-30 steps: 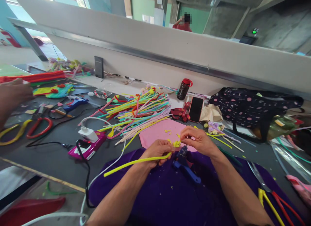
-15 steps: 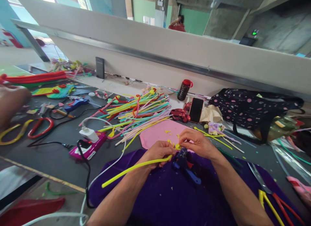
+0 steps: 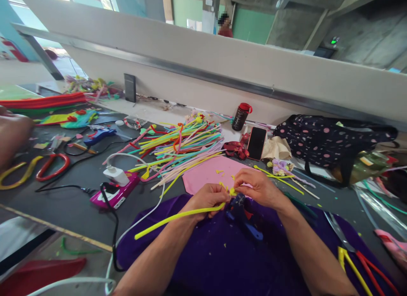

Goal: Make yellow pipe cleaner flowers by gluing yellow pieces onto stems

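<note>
White marks on the dark, red-capped bottle [image 3: 241,118] are too small to read, as is the pale label on the greenish see-through packaging [image 3: 369,164]. Fuzzy and slim, the yellow pipe cleaner [image 3: 178,218] is pinched in the fingers of the left hand [image 3: 210,198], its long tail slanting across the left wrist. The right hand [image 3: 257,186] has its fingers closed on the small bent yellow piece [image 3: 232,191] between the hands, over the near edge of the smooth pink mat [image 3: 203,173]. Just below them, a blue-handled tool [image 3: 252,230] lies on the purple cloth [image 3: 206,253], partly obscured. On the dark desk [image 3: 66,202], a loose heap of multicoloured pipe cleaners [image 3: 184,147] lies beyond the left hand, with a glossy magenta power strip [image 3: 119,196] nearer the left side. Beyond the right hand are a phone [image 3: 257,142] and a spotted fabric bag [image 3: 318,139]; red-and-yellow-handled scissors [image 3: 349,247] lie beside the right forearm.
</note>
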Demonstrator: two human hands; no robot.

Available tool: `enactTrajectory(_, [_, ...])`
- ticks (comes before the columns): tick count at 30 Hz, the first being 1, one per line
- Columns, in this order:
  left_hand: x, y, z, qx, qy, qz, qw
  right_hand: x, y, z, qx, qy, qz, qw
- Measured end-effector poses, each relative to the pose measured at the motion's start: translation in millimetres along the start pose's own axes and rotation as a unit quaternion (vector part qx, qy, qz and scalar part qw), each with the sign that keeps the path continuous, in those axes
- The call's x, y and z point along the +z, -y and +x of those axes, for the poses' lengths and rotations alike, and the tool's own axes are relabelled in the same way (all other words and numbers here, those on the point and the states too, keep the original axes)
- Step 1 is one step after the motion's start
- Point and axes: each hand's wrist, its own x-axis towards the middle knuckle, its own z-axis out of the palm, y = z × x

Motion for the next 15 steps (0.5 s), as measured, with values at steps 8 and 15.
enactTrajectory(8, [-0.1, -0.3, -0.4, 0.012, 0.011, 0.005, 1.000, 0.2, 0.4, -0.6, -0.002, 0.008, -0.026, 1.000])
enactTrajectory(15, [-0.5, 0.3, 0.0, 0.015, 0.007, -0.016, 1.000, 0.7, -0.2, -0.5, -0.005, -0.002, -0.017, 1.000])
